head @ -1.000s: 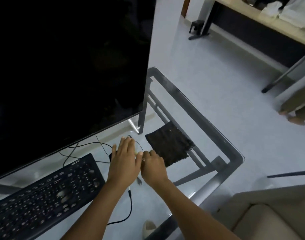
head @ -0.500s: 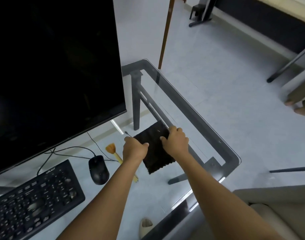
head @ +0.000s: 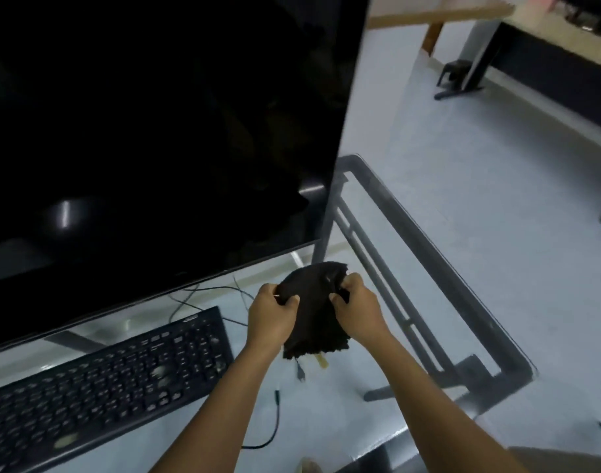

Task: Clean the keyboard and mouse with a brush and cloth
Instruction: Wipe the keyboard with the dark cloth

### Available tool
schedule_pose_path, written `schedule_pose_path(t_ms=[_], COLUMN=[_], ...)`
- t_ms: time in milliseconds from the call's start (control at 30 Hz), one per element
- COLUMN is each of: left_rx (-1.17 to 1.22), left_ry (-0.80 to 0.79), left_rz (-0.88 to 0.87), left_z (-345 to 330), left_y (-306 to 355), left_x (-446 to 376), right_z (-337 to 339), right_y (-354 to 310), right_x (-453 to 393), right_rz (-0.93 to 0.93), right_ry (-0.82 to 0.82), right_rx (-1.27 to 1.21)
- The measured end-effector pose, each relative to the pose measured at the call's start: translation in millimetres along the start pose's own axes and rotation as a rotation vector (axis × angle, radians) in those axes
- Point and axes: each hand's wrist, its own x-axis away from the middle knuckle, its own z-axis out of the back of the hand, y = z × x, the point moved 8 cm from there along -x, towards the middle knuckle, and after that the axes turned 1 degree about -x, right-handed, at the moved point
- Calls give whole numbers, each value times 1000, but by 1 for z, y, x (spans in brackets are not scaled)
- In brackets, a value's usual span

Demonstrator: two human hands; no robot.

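A dark knitted cloth (head: pixel 312 315) hangs in the air above the glass desk, pinched at its upper corners by both hands. My left hand (head: pixel 272 319) grips its left edge and my right hand (head: pixel 359 312) grips its right edge. The black keyboard (head: pixel 97 384) lies on the desk to the lower left of my hands. Only the pale tip of the brush handle (head: pixel 322 361) shows below the cloth. The mouse is hidden behind my hands and the cloth.
A large dark monitor (head: pixel 149 131) fills the upper left, close behind my hands. Loose black cables (head: pixel 275 425) trail over the glass desk (head: pixel 428 247), whose edge and metal frame run down the right side. Beyond lies pale floor and other furniture legs.
Both hands have lifted the cloth off the desk and brought it left, over where the mouse and brush lay. The view has shifted, so the keyboard sits nearer the centre.
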Motion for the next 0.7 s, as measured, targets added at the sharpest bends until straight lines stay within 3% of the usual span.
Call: schedule_pose_path(t_ms=[300,467,700], left_rx=[46,-65,-368], left_ry=[197,234,367], left_rz=[87,139,20], left_z=[197,275,339], left_y=[-121,-195,-243], left_x=[27,47,64], right_z=[-149,-220,-284], right_y=[-145,-198,-234], right_x=[80,128,161], right_rz=[179,239,316], right_ry=[-204,-306,-278], right_rx=[17,45,138])
